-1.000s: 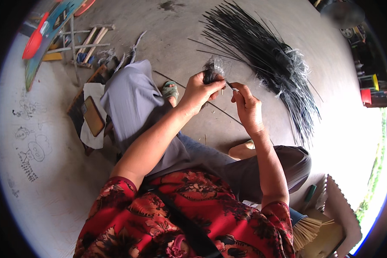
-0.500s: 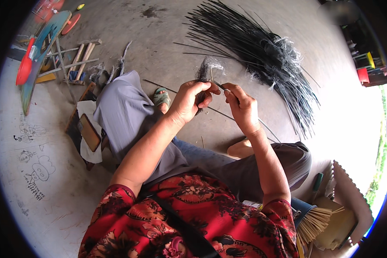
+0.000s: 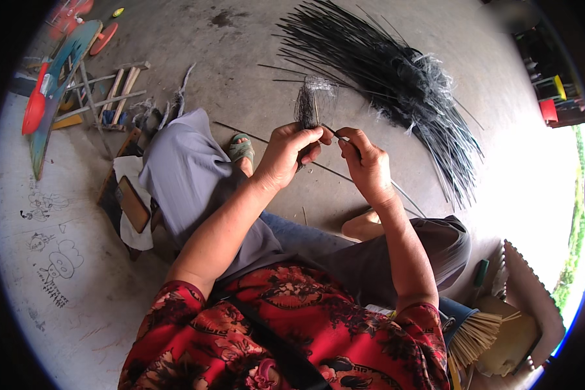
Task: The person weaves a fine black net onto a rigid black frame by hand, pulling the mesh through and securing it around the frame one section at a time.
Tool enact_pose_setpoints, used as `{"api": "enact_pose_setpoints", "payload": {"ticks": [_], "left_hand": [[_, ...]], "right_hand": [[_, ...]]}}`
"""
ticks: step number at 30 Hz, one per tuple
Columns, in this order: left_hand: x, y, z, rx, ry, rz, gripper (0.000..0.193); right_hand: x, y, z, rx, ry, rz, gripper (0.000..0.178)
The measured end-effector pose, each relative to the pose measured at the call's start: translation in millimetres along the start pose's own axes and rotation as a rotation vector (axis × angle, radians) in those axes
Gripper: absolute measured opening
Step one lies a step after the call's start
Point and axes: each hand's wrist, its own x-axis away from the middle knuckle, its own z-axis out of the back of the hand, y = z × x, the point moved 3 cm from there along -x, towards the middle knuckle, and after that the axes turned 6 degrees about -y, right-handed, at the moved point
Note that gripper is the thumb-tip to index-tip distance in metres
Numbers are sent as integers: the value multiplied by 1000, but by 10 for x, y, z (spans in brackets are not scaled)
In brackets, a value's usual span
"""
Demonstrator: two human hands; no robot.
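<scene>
In the head view, the left hand (image 3: 291, 153) sits just above the centre of the picture, fingers curled shut around the lower end of a small dark bundle of thin sticks (image 3: 305, 107) that stands upright out of the fist toward twelve o'clock, with a wisp of pale fibre at its top. The right hand (image 3: 365, 161) is just beside it at three o'clock, thumb and forefinger pinched together on a single thin dark stick (image 3: 332, 132) whose near end meets the left fingertips; the remaining fingers are loosely bent. Both forearms come up from the lower edge, out of red flowered sleeves (image 3: 286, 331). At one o'clock from the hands, a large heap of long dark sticks (image 3: 396, 84) fans across the concrete floor (image 3: 227, 58), tangled with pale fibre at its middle. At nine o'clock, a knee in grey cloth (image 3: 182, 169) rises, with a foot in a green sandal (image 3: 242, 149) just past it. At ten o'clock, near the rim, a wooden frame (image 3: 120, 88) and a teal board with red parts (image 3: 58, 84) lie on the floor. At five o'clock, a pale straw brush (image 3: 474, 335) lies beside brown cardboard (image 3: 526, 305).
</scene>
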Motion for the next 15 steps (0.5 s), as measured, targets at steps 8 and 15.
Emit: {"api": "enact_pose_setpoints", "payload": {"ticks": [8, 15], "left_hand": [[-4, -142, 28, 183, -57, 105, 38], [8, -214, -46, 160, -85, 165, 34]], "right_hand": [[37, -79, -3, -74, 19, 26, 20], [25, -147, 17, -83, 56, 73, 34]]}}
